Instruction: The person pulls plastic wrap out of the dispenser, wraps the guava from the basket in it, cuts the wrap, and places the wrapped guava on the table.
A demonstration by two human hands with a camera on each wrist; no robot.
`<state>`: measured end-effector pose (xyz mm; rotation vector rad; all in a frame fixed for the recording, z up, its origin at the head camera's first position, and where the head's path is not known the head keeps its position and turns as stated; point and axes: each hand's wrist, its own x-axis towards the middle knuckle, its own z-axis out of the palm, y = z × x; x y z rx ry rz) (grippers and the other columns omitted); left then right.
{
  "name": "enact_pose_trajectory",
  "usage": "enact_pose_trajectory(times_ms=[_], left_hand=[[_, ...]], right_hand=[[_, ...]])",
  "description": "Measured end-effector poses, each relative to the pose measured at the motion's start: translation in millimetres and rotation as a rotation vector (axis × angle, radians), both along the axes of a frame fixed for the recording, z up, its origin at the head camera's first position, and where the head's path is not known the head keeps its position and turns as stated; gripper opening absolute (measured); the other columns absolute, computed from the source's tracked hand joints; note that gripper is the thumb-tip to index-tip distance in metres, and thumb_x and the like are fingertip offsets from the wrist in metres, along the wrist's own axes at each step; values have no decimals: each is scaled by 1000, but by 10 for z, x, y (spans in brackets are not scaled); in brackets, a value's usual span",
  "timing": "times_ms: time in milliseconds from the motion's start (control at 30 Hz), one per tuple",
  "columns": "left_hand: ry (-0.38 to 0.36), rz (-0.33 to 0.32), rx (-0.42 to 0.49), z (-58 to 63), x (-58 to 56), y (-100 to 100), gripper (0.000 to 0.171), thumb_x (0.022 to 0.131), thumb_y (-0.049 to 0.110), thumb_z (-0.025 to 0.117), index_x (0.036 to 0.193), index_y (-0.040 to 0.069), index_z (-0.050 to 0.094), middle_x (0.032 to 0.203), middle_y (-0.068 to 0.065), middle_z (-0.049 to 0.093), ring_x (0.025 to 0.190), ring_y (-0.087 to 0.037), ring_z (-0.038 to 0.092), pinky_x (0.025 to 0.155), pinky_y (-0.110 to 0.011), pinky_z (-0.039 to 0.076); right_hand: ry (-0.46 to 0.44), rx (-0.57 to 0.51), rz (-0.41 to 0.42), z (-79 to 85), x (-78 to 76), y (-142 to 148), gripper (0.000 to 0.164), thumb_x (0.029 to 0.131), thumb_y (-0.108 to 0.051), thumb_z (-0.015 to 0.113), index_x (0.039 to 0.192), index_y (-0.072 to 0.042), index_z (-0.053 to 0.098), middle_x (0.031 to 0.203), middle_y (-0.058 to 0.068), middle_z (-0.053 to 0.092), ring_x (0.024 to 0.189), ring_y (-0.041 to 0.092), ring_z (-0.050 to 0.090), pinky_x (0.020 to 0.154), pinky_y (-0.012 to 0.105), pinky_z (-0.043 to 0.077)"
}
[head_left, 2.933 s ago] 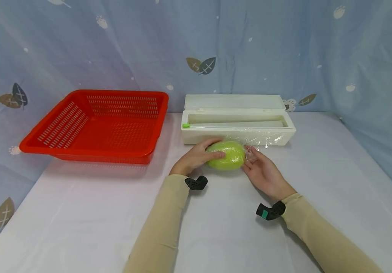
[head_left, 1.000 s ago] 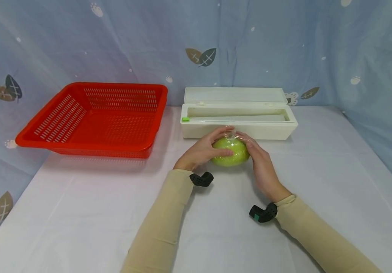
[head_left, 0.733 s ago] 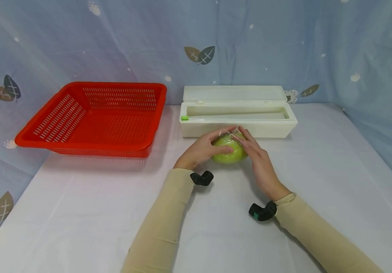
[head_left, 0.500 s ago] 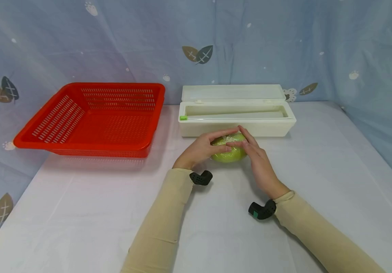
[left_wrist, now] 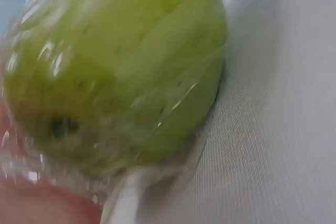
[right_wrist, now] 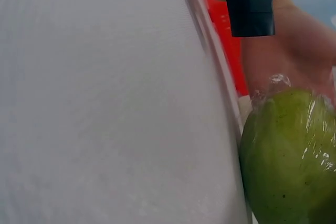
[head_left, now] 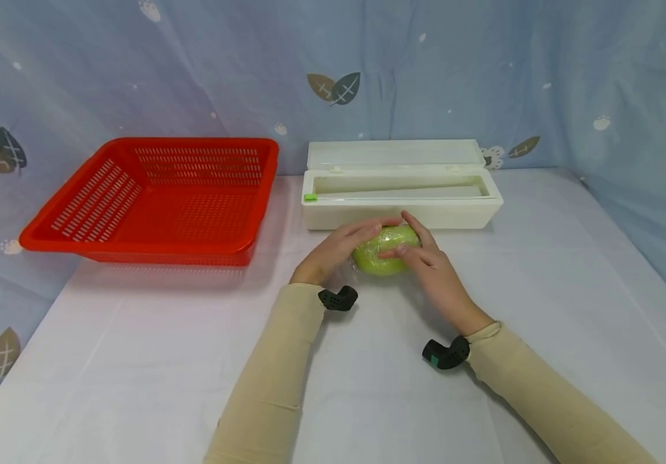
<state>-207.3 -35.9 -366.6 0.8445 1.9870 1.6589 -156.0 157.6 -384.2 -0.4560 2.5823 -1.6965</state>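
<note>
A rounded green fruit point(head_left: 383, 252) wrapped in clear cling film lies on the white cloth in the middle of the head view. My right hand point(head_left: 440, 280) holds its right side, thumb across the front and fingers behind. At the other end my left hand point(head_left: 333, 252) touches the fruit with fairly straight fingers along the back and the thumb raised near the top. Close up in the left wrist view, the wrapped fruit point(left_wrist: 121, 72) shows a dark stem dimple and bunched film. Film also gathers by the left palm above the fruit point(right_wrist: 286, 156) in the right wrist view.
Behind the hands stands a long white cling film box point(head_left: 402, 216), its lid raised and a green slider at its left end. A red perforated basket point(head_left: 153, 248) sits to the left. A blue patterned curtain point(head_left: 437, 77) hangs behind.
Earlier the right hand held loose film at the fruit's right end; that film now lies folded against the fruit. The left thumb has lifted off the front toward the top.
</note>
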Motion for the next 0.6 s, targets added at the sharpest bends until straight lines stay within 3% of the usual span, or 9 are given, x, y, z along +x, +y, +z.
enact_pose_trajectory(times_ms=[100, 200, 300, 467, 600], left_hand=[[44, 39, -7, 23, 2, 60, 44, 95, 29, 42, 136, 17, 35, 134, 2, 41, 121, -8, 36, 100, -37, 26], [131, 54, -20, 33, 3, 105, 45, 94, 23, 45, 136, 13, 34, 133, -3, 41, 120, -13, 38, 98, -34, 29], [186, 66, -53, 20, 8, 117, 43, 93, 22, 47, 134, 11, 40, 134, -3, 40, 121, -12, 36, 98, -32, 30], [181, 101, -90, -12, 19, 92, 41, 92, 29, 49, 131, 17, 45, 133, 7, 40, 122, -4, 33, 100, -33, 27], [165, 73, -52, -16, 17, 96, 40, 91, 27, 51, 129, 14, 47, 132, 7, 42, 122, -2, 33, 99, -30, 27]], right_hand=[[48, 38, 2, -101, -53, 36, 26, 89, -42, 49, 95, -27, 70, 146, -16, 9, 132, 4, 6, 101, 51, 13], [66, 38, 17, -110, -59, 54, 23, 88, -38, 53, 91, -24, 71, 146, -15, 10, 132, 5, 5, 101, 51, 14], [68, -33, 23, -84, -52, 71, 25, 91, -31, 51, 91, -16, 70, 146, -11, 17, 132, 8, 10, 101, 47, 17], [83, -211, -13, 41, 1, 53, 30, 93, -21, 47, 117, -5, 57, 140, 0, 32, 130, 13, 23, 102, 41, 24], [9, -217, -41, 35, -29, 44, 54, 89, -24, 55, 137, -13, 33, 142, -2, 27, 131, 11, 20, 105, 38, 18]])
